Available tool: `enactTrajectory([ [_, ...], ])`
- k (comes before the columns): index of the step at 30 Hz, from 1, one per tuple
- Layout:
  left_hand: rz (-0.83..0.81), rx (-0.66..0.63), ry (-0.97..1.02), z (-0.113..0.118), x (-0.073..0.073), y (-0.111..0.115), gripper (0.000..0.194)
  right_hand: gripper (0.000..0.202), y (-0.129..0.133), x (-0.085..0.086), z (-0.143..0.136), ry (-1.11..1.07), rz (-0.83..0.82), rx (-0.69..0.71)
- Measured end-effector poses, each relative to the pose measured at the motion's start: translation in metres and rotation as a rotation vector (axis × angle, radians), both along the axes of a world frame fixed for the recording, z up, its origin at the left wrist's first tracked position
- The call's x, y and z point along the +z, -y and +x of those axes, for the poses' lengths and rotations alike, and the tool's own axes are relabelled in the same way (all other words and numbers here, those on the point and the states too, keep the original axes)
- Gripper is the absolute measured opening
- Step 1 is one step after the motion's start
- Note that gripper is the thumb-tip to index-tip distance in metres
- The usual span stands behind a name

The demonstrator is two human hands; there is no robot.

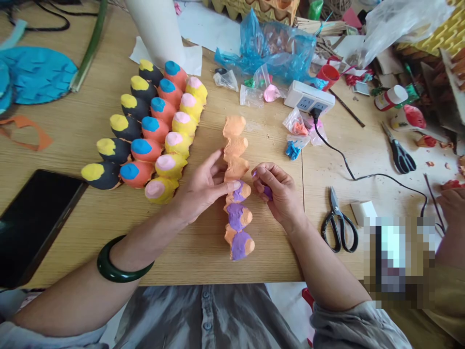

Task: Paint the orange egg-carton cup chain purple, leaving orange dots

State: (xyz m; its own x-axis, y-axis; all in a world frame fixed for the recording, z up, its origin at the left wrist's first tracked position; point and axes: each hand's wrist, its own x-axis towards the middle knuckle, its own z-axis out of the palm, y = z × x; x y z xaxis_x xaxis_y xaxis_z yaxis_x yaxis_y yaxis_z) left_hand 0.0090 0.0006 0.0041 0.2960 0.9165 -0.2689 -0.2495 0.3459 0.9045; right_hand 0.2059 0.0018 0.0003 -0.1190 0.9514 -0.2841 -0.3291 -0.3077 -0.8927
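Note:
An orange strip of egg-carton cups [237,145] lies lengthwise in front of me. Purple clay [237,216] covers part of the cups at its near end, leaving their tips orange. With fingers behind it and thumb on a purple patch, my left hand [203,186] grips the strip near its middle. Just right of the strip, my right hand [278,191] is closed on a lump of purple clay [268,193], with a small bit pinched between thumb and index finger. To the left stand finished-looking rows of cups in black and yellow [125,127], orange and blue [156,126], yellow and pink [178,140].
Black-handled scissors [339,223] lie right of my right hand, with another pair [399,150] farther off. A power strip [308,97] trails a black cord. Clay bags [298,126], a blue plastic bag [269,48] and a phone [36,218] lie around. Another person's hand [452,203] is at right.

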Motion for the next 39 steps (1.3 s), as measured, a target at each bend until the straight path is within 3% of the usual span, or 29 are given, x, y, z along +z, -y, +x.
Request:
enactTrajectory([
  [6, 0.045, 0.036, 0.014, 0.000, -0.001, -0.002, 0.059, 0.045, 0.009, 0.010, 0.001, 0.139, 0.133, 0.137],
  [14, 0.061, 0.011, -0.016, 0.000, 0.004, -0.001, 0.067, 0.033, 0.013, 0.006, 0.000, 0.262, 0.290, 0.171],
  [26, -0.041, -0.054, -0.075, -0.004, -0.004, 0.005, 0.094, 0.032, 0.011, -0.001, 0.001, 0.259, 0.268, 0.167],
  [31, -0.019, -0.054, -0.106, -0.003, -0.007, 0.006, 0.087, 0.036, 0.013, 0.001, -0.001, 0.298, 0.294, 0.164],
  [35, 0.008, -0.064, -0.089, -0.002, -0.007, 0.006, 0.084, 0.030, 0.016, 0.005, -0.002, 0.446, 0.407, 0.066],
  [39, -0.007, -0.044, -0.083, -0.001, -0.004, 0.006, 0.084, 0.037, 0.015, 0.008, -0.002, 0.267, 0.277, 0.044],
])
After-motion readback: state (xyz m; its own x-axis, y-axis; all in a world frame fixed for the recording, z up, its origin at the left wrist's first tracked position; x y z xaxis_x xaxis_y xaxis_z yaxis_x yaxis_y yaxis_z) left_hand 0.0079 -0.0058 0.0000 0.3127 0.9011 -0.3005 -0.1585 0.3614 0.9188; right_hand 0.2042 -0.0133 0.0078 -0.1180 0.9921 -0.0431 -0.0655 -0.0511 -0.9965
